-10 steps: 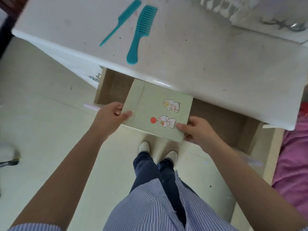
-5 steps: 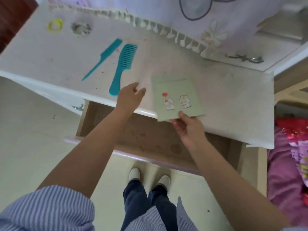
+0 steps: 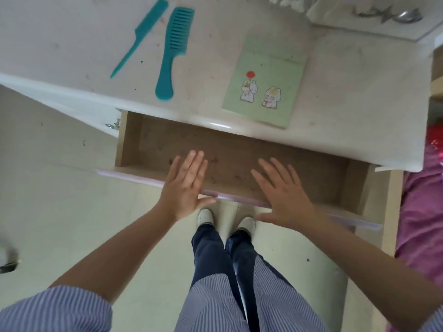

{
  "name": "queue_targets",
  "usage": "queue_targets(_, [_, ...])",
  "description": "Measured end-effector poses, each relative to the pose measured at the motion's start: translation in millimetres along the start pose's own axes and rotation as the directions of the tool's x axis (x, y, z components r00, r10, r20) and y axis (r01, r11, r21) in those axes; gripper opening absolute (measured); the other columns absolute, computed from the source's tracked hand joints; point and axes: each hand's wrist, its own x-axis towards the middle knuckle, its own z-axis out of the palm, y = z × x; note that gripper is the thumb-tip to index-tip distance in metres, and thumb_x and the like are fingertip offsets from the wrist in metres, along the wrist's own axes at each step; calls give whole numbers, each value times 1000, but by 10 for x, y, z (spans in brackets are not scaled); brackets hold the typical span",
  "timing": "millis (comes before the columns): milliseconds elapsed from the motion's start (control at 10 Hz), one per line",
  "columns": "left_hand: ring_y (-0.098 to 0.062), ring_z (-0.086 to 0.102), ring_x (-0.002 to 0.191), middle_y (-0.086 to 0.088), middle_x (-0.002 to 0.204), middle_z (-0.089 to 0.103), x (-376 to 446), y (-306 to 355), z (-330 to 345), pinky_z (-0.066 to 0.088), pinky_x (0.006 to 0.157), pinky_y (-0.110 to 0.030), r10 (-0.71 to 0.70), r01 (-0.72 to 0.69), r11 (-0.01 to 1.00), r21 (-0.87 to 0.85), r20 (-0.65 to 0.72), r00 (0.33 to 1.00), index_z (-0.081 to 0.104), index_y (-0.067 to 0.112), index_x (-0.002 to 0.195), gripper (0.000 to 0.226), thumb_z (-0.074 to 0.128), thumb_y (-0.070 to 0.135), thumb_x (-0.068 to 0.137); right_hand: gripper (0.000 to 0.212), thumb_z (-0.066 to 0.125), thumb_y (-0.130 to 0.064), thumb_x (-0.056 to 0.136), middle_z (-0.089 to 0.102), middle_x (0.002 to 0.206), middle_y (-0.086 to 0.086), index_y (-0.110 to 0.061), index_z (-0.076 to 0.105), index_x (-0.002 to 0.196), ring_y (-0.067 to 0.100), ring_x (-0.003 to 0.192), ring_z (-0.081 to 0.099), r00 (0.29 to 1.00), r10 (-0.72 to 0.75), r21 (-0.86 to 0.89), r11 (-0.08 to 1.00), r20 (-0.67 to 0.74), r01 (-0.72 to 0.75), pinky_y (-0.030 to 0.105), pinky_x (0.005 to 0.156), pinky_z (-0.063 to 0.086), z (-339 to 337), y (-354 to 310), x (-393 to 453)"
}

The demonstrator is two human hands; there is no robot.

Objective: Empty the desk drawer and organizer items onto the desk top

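Note:
The desk drawer (image 3: 148, 137) stands pulled out below the white desk top (image 3: 347, 97), and its brown bottom shows bare. A green notebook (image 3: 266, 85) with rabbit stickers lies flat on the desk top near the front edge. My left hand (image 3: 185, 185) is spread flat over the drawer's pale purple front edge, fingers apart, holding nothing. My right hand (image 3: 284, 195) is spread the same way over that edge further right, also with nothing in it.
A teal wide-tooth comb (image 3: 172, 51) and a teal tail comb (image 3: 139, 37) lie on the desk top at the left. A metal hair clip (image 3: 388, 15) sits at the back right. Pink bedding (image 3: 424, 212) is on the right. My shoes stand under the drawer.
The notebook went from both hands above the drawer onto the desk top, and my right hand let it go. Both hands came down to the drawer's front edge, open.

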Motion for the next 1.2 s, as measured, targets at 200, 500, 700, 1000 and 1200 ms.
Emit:
queue_targets(200, [-17, -19, 144, -5, 155, -27, 141, -137, 75, -12, 118, -42, 67, -55, 994, 90, -139, 988, 11, -1, 145, 91, 4, 68, 85, 103, 86, -32, 37, 46, 134, 35, -7, 45, 128, 54, 122, 40, 990, 56, -238, 968, -126, -85, 77, 89, 27, -55, 141, -91])
queue_targets(500, [-29, 21, 141, -24, 126, 60, 769, -364, -435, 29, 111, -51, -70, 110, 970, 217, -182, 981, 45, -7, 128, 67, 66, 37, 82, 107, 88, -39, 39, 41, 137, 36, 10, 47, 125, 54, 126, 34, 935, 206, -131, 959, -288, -252, 74, 98, 16, -407, 316, -65])
queue_targets(700, [-51, 56, 111, -38, 120, 58, 1085, -646, -551, 45, 90, -64, -103, 100, 994, -38, -105, 989, 53, -18, 116, 50, 48, 24, 89, 77, 90, -36, 29, 73, 95, 22, 4, 68, 91, 37, 84, 70, 870, 149, -173, 951, -471, -257, 74, 84, 38, -594, 469, 114])
queue_targets(1000, [-55, 54, 111, -40, 119, 57, 1303, -233, -418, 44, 92, -63, -265, 266, 929, -259, 38, 963, 55, -21, 113, 68, 24, 37, 93, 54, 89, -19, 32, 64, 70, 24, 5, 65, 74, 36, 64, 61, 823, 216, 42, 973, -526, -228, 43, 71, 54, -828, 566, 317])
queue_targets(1200, [-39, 35, 135, -28, 143, 41, 1405, -75, -252, 27, 112, -50, -455, 468, 855, -226, 106, 884, 40, -10, 133, 78, 9, 41, 83, 26, 72, -21, 79, 70, 93, 6, -3, 67, 97, 6, 92, 64, 842, 371, 578, 811, -392, -88, 0, 73, 39, -1097, 646, 150])
